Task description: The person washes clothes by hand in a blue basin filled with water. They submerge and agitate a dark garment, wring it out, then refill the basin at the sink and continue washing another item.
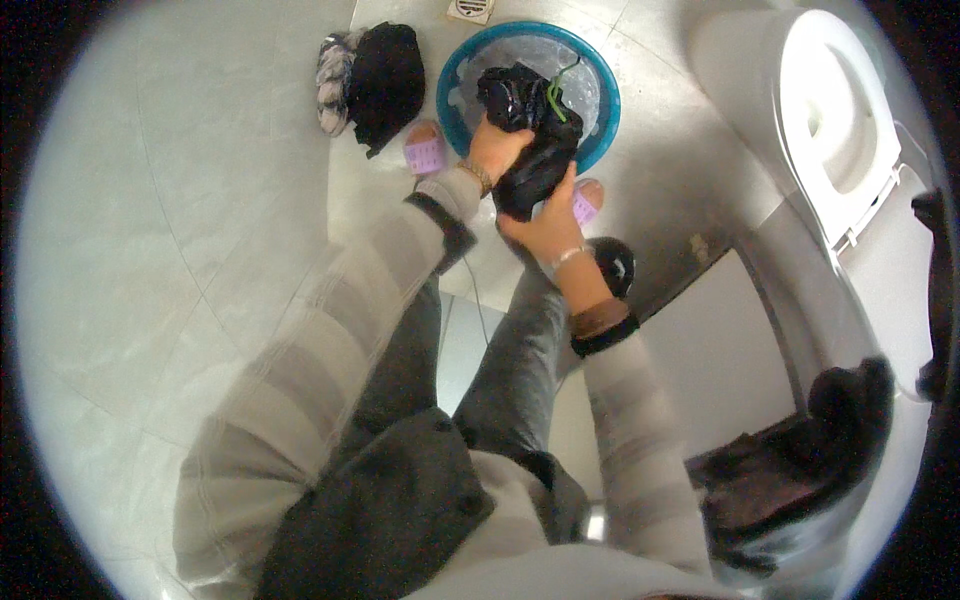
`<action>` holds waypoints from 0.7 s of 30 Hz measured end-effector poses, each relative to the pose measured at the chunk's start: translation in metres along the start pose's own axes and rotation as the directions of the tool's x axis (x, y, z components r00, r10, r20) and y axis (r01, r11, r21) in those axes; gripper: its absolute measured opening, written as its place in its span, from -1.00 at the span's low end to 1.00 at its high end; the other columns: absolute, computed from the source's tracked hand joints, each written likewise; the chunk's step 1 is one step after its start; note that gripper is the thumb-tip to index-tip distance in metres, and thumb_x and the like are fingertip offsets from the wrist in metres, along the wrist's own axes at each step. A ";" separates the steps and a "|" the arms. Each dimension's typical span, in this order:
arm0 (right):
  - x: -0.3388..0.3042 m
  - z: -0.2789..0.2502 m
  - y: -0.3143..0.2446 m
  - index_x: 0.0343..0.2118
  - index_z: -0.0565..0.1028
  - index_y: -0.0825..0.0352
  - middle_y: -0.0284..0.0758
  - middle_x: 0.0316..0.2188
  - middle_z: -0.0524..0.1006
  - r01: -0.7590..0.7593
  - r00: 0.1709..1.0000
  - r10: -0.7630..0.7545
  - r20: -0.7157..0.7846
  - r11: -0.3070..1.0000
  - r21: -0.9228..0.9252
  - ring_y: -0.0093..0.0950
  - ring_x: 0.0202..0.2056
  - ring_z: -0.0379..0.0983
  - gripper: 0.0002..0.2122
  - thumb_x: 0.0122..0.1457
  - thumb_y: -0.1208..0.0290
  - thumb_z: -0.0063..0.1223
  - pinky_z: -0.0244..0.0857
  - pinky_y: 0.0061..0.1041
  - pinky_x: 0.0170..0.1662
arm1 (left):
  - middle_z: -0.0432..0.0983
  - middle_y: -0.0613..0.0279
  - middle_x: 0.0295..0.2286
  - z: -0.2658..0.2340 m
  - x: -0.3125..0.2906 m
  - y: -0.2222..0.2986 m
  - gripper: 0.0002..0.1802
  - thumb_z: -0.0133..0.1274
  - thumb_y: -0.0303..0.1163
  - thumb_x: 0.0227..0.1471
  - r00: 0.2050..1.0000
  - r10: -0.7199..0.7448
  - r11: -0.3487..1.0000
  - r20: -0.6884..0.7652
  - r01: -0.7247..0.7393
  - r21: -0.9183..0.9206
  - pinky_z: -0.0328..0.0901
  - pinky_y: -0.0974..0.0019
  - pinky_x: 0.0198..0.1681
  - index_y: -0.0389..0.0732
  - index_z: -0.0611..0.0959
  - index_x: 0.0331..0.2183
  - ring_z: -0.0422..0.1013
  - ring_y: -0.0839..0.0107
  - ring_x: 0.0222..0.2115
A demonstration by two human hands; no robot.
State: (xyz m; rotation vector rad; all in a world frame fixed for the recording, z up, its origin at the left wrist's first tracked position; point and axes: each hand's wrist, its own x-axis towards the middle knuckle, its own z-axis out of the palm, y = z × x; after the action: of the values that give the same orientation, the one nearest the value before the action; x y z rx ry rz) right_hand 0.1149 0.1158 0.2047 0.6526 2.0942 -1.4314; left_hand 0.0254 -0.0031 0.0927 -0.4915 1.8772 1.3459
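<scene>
A black wet-looking piece of clothing (541, 168) with a bright green cord (556, 98) is bunched up between my hands. Its far end lies over the blue basin (443, 112), which holds whitish, sudsy-looking water (590, 88). My left hand (502, 150) is closed on the cloth's left side, above the basin's near rim. Nearer to me, my right hand (552, 226) grips the lower right end of the same cloth, thumb and fingers around it. The garment's exact kind is hidden by the bunching.
Left of the basin, a black cloth (388, 88) and a black-and-white patterned cloth (334, 84) lie on the tiles. My feet wear lilac slippers (424, 154). A white toilet (790, 110) stands at the right, a floor drain (470, 10) beyond the basin, a dark bundle (800, 475) lower right.
</scene>
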 end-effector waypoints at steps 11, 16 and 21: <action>-0.004 -0.001 0.007 0.33 -0.06 0.36 -0.02 0.10 0.36 -0.151 0.981 0.055 0.184 0.816 0.558 -0.24 0.04 0.40 -0.06 0.01 0.15 0.33 0.30 -0.37 0.09 | 0.50 -0.21 -0.12 -0.018 -0.026 0.041 -0.08 0.29 -0.03 -0.09 0.999 -0.015 0.936 0.048 -0.003 0.351 0.34 0.20 -0.02 -0.48 0.27 0.08 0.44 -0.01 -0.07; -0.011 -0.015 0.017 0.06 0.33 0.32 -0.15 -0.32 0.51 -0.624 0.782 0.157 0.604 0.220 0.750 -0.34 -0.49 0.52 -0.29 0.09 -0.28 -0.09 0.42 -0.42 -0.47 | 0.37 0.00 0.03 -0.053 -0.049 0.042 -0.17 0.09 0.09 0.09 0.948 -0.206 0.888 0.243 0.285 -0.360 0.30 0.19 0.04 -0.31 0.27 0.16 0.41 0.20 -0.06; -0.028 -0.015 0.006 0.10 0.27 0.28 -0.27 -0.35 0.44 -0.537 0.840 -0.111 0.531 -0.306 0.786 -0.44 -0.59 0.26 -0.21 0.03 -0.36 -0.14 0.19 -0.44 -0.51 | 0.35 -0.02 0.04 -0.085 -0.076 -0.022 -0.01 -0.07 0.41 -0.01 0.621 0.175 0.221 0.764 0.732 -0.645 0.25 0.10 0.08 -0.25 0.31 0.14 0.36 0.18 0.00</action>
State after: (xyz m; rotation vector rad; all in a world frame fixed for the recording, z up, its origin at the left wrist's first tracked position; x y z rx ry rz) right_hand 0.1376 0.1293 0.2240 1.0411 -0.2442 -2.4885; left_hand 0.0587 -0.0988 0.1496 -0.7220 0.0088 1.8772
